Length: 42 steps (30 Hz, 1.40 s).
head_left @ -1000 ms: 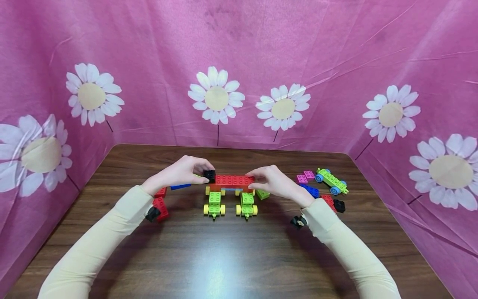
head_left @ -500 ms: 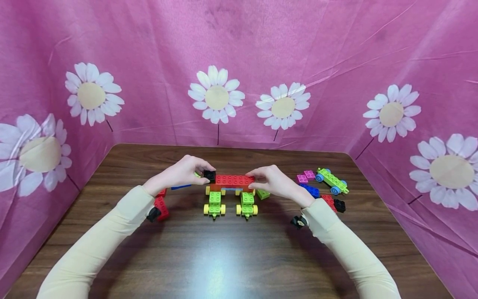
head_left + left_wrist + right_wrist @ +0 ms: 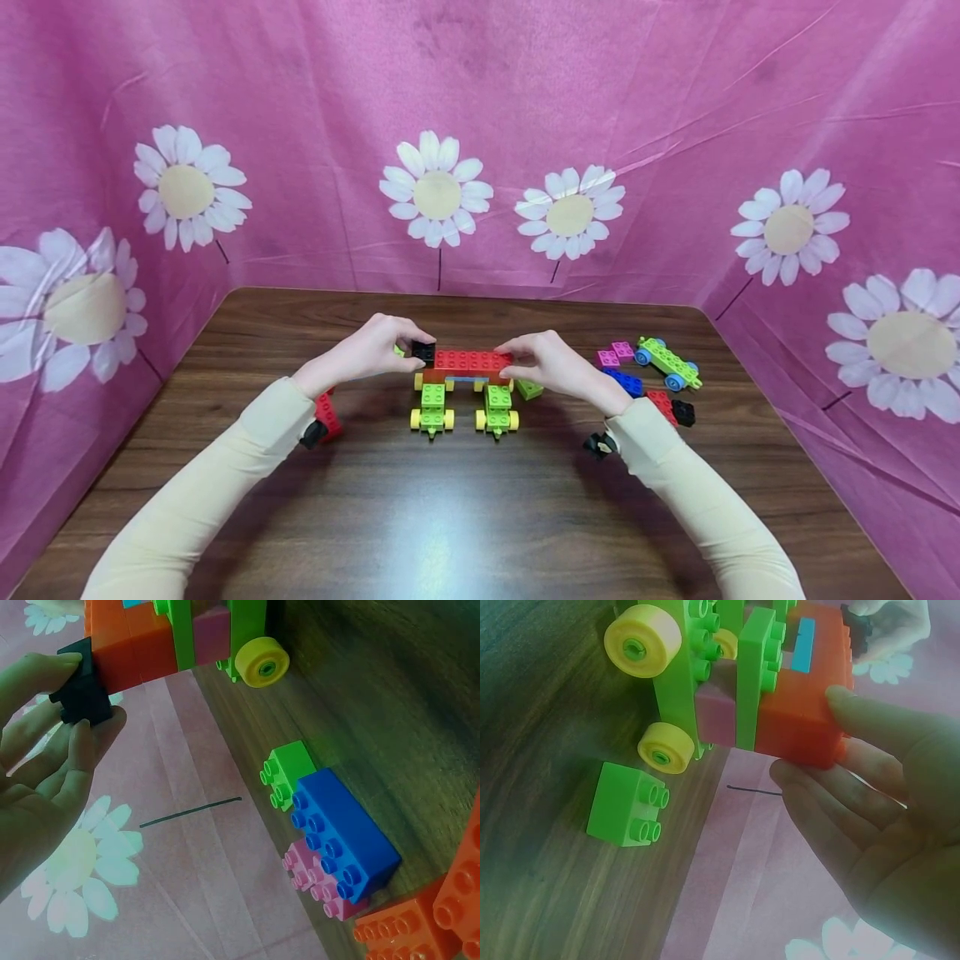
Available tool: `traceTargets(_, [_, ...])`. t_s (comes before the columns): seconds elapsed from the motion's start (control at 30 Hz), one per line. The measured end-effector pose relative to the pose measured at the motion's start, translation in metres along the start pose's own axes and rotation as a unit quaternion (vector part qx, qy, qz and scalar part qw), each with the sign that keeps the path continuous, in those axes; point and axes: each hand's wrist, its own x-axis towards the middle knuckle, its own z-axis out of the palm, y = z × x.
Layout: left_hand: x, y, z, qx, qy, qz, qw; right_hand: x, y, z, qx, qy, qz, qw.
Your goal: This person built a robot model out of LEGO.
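My left hand (image 3: 378, 346) pinches a black brick (image 3: 423, 354) between thumb and fingers at the left end of a row of red bricks (image 3: 471, 361). In the left wrist view the black brick (image 3: 85, 686) sits right against the red side. My right hand (image 3: 543, 362) grips the right end of the red row, thumb on one face and fingertips on the other. The red bricks bridge two lime green wheeled bases (image 3: 432, 407) with yellow wheels. Between them, the right wrist view shows a pink brick (image 3: 716, 705), a green brick (image 3: 751, 690) and a light blue piece (image 3: 802, 645).
A loose green brick (image 3: 529, 389) lies behind the right hand. To the right are pink bricks (image 3: 615, 354), a blue brick (image 3: 624, 382), a red brick (image 3: 660, 407), a black brick (image 3: 683, 412) and a green car base (image 3: 666, 362). Red bricks (image 3: 327, 417) lie beneath the left wrist.
My left hand and forearm have shifted slightly right, now covering the blue brick that showed beneath them. The black brick stays at the red row's end; my right hand keeps its place.
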Motion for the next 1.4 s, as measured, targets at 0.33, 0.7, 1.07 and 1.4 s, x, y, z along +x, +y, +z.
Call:
traceTargets(0.33, [0.000, 0.001, 0.005, 0.017, 0.009, -0.033, 0.9993, 0.000, 0.000, 0.002, 0.010, 0.003, 0.005, 0.9999])
traceTargets(0.7, [-0.001, -0.001, 0.008, 0.007, 0.006, -0.050, 0.9987, 0.001, -0.001, 0.003, -0.001, 0.004, 0.000, 1.0000])
traceTargets(1.07, [0.006, 0.001, 0.014, 0.012, 0.007, -0.022, 0.9997, 0.000, -0.001, 0.002, -0.002, 0.002, 0.003, 1.0000])
traceTargets(1.4, [0.007, 0.001, 0.016, 0.012, 0.004, -0.024, 0.9996, 0.000, 0.000, 0.003, -0.022, 0.008, -0.002, 0.9997])
